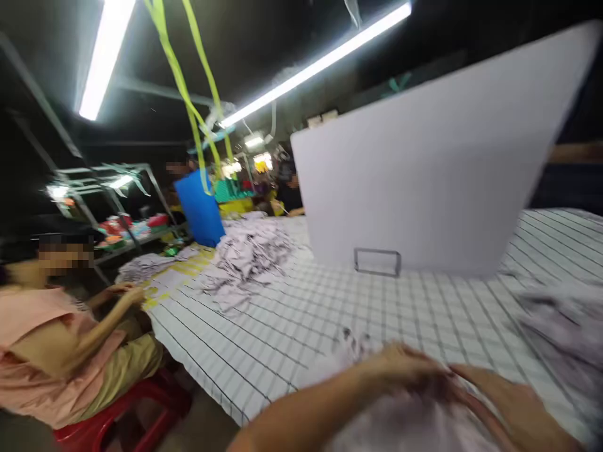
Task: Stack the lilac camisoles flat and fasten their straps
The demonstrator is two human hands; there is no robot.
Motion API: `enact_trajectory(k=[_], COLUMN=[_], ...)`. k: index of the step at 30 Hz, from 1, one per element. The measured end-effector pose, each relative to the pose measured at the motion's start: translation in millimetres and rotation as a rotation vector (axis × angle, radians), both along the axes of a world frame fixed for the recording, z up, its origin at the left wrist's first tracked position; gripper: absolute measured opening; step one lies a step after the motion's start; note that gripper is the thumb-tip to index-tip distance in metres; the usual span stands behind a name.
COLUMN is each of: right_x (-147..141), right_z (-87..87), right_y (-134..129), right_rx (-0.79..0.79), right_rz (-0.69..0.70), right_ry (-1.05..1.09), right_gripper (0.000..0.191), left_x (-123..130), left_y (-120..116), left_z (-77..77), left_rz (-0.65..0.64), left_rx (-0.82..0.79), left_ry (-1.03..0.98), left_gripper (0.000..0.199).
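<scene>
A pale lilac piece of fabric [400, 420] lies crumpled at the near edge of the table, blurred by motion. My left hand [407, 367] comes in across it, its fingers bent down and pinching the cloth. Close by on the right, my right hand [509, 398] holds the same cloth, fingertips almost meeting those of the left. The exact grip is smeared, and the fabric hides part of the fingers. A dark-spotted bit of the cloth sticks up just beyond my left wrist.
A white upright board [414, 163] stands across the checked tablecloth [282, 333] in front of me. Crumpled lilac fabric is piled to the left [252, 251] and at right [565, 320]. A blue panel [200, 207] stands farther back. A seated person [51, 351] works at the left edge.
</scene>
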State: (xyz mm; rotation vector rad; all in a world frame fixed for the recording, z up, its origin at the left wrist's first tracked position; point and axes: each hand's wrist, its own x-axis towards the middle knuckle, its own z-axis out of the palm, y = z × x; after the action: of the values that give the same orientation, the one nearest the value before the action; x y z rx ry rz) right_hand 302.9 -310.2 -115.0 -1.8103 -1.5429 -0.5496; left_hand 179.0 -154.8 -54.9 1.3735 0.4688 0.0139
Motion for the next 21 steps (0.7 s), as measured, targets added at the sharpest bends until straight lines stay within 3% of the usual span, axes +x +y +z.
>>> enact_trajectory(k=[2, 4, 6, 10, 21], right_x=[-51, -92, -114, -121, -123], right_z=[17.6, 32.5, 37.6, 32.8, 32.6], right_y=[-34, -51, -56, -65, -66], right_rx=[-0.150, -0.327, -0.482, -0.695, -0.694], right_rz=[0.001, 0.013, 0.065, 0.157, 0.180], right_ry=[-0.092, -0.100, -0.037, 0.161, 0.230], right_gripper=[0.044, 0.051, 0.057, 0.068, 0.065], left_x=[-7, -7, 0, 14, 32], left_y=[-8, -4, 6, 14, 13], left_z=[21.8, 34.4, 35.1, 28.3, 17.5], left_rz=[0.107, 0.065, 0.015, -0.030, 0.038], left_rx=[-0.084, -0.168, -0.227, -0.240, 0.021], left_ry=[0.073, 0.072, 0.077, 0.066, 0.113], left_gripper=[0.030, 0.020, 0.011, 0.008, 0.012])
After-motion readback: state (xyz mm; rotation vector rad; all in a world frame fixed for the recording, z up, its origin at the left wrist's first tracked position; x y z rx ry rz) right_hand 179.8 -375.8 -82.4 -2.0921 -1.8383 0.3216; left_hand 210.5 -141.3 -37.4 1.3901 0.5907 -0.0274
